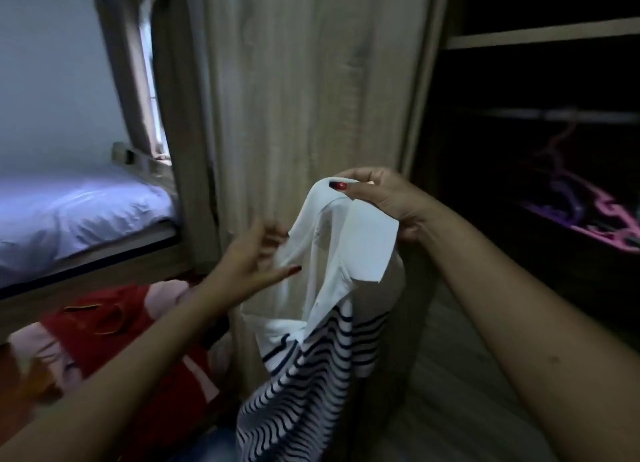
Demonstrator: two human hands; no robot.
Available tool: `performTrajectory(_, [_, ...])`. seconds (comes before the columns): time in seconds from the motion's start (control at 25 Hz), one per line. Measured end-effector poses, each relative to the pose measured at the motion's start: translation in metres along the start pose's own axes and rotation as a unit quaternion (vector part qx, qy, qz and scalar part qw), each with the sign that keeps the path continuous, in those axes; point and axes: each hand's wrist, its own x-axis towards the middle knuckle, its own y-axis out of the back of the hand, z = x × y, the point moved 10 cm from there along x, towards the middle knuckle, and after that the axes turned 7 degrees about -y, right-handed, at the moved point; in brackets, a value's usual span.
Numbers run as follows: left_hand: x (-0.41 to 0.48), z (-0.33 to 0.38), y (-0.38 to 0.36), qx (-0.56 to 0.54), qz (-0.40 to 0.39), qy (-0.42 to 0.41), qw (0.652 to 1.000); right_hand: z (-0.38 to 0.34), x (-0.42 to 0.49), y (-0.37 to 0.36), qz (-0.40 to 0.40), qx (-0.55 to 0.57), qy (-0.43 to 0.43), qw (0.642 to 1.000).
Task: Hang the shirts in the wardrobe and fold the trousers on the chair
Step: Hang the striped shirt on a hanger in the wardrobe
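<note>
A white shirt with a plain collar and dark blue stripes lower down [332,288] hangs in front of me. My right hand [381,198] pinches the top of its collar from the right and holds it up. My left hand [256,257] is at the shirt's left edge, fingers curled on the white fabric near the shoulder. To the right the wardrobe [519,81] stands open and dark, with a rail [554,115] and pink and purple hangers [595,216] on it. A pile of clothes, red and pink [114,326], lies at the lower left.
The wardrobe's light wooden door panel [304,81] stands straight ahead behind the shirt. A bed with a pale blue sheet [69,212] is at the left, against a wall. A wardrobe shelf [540,36] runs across the upper right. Blue fabric [211,444] shows at the bottom.
</note>
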Motion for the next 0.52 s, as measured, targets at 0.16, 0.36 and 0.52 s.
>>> performTrajectory(0.16, [-0.006,0.037,-0.104,-0.029,0.012,-0.027,0.999,-0.005,-0.085,0.102,0.131,-0.055,0.014,0.990])
performTrajectory(0.36, [0.037,0.101,-0.151,0.084,-0.009,-0.124,0.989,0.013,-0.172,0.202,0.252,-0.173,-0.013,0.952])
performTrajectory(0.52, [0.093,0.131,-0.173,0.043,-0.042,-0.157,0.986,0.029,-0.195,0.248,0.279,-0.276,-0.029,0.919])
